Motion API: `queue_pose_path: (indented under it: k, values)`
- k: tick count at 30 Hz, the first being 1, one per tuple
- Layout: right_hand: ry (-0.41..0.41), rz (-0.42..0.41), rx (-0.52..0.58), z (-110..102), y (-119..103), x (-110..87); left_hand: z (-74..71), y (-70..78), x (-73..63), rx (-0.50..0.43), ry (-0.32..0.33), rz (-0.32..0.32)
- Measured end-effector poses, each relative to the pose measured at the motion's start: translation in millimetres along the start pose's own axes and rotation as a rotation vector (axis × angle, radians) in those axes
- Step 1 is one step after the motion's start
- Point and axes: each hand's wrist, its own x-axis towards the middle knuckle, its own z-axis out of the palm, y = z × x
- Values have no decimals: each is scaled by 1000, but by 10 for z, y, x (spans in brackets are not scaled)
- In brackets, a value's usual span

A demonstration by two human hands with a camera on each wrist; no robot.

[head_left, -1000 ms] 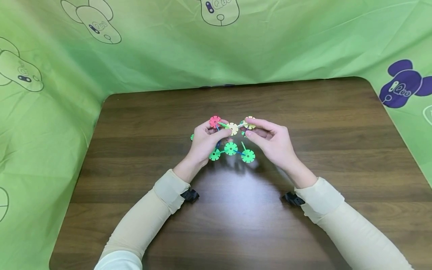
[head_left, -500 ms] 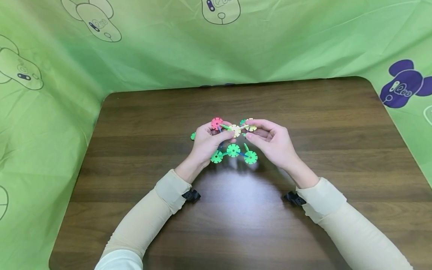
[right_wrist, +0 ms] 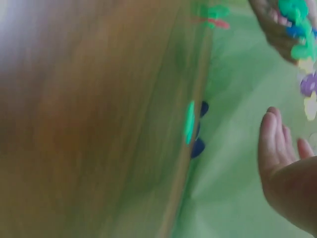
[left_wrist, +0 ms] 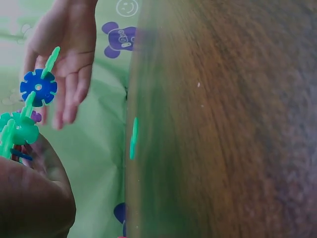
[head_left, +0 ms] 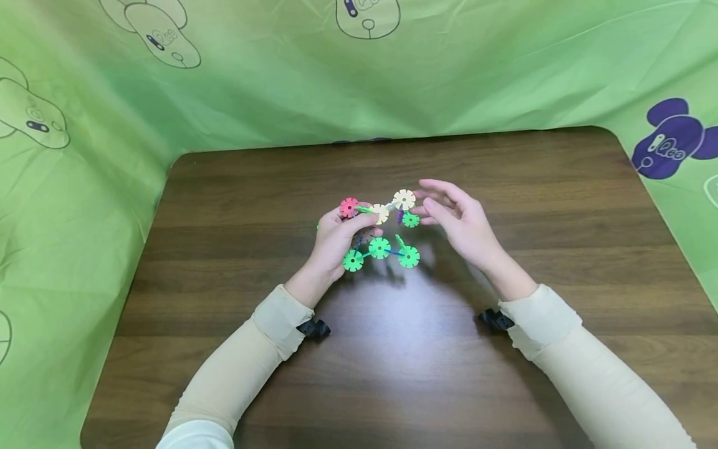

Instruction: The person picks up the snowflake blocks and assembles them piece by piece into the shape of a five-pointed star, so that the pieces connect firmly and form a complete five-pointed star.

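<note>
A chain of notched plastic snowflake discs hangs above the table, slotted into one another. It has a red disc [head_left: 349,207], a pale yellow disc [head_left: 404,200] at the right end, a purple one seen edge-on and several green discs [head_left: 379,248] below. My left hand [head_left: 332,242] grips the assembly, its thumb on the middle yellow disc [head_left: 381,214]. A blue disc [left_wrist: 38,87] of it shows in the left wrist view. To the right, my right hand [head_left: 462,218] has fingers extended beside the end discs, holding nothing; whether its fingertips touch them I cannot tell.
A brown wooden table [head_left: 404,368] lies beneath both hands. Green printed cloth [head_left: 449,75] rises behind its far edge and on the left. A thin green piece [left_wrist: 134,138] appears edge-on near the table edge; its link to the assembly is unclear.
My right hand has let go of the yellow disc end, its fingers spreading and moving slightly up and right. The left hand has shifted a little left with the assembly.
</note>
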Motion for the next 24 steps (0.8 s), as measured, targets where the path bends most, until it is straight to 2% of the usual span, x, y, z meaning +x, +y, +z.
queue_pose_path:
  k: [3,7,9,11,13,16,24]
  values:
    - [-11,110,-311,-82,24,113,-9,11,6,-8,4,3]
    - [-148,199,-773,-127,98,275,-12,17,6,0,5,1]
    - [-211,213,-918,-113,135,337,-7,19,3,8,4,3]
    - [-235,225,-1015,-80,175,383,-8,15,-1,20,3,4]
    - [-235,233,-1063,-48,203,418,-4,10,-1,22,-4,9]
    - [-236,238,-1057,-23,218,452,1,4,4,19,-13,13]
    - [-279,261,-887,-65,237,449,-36,-11,26,25,-7,21]
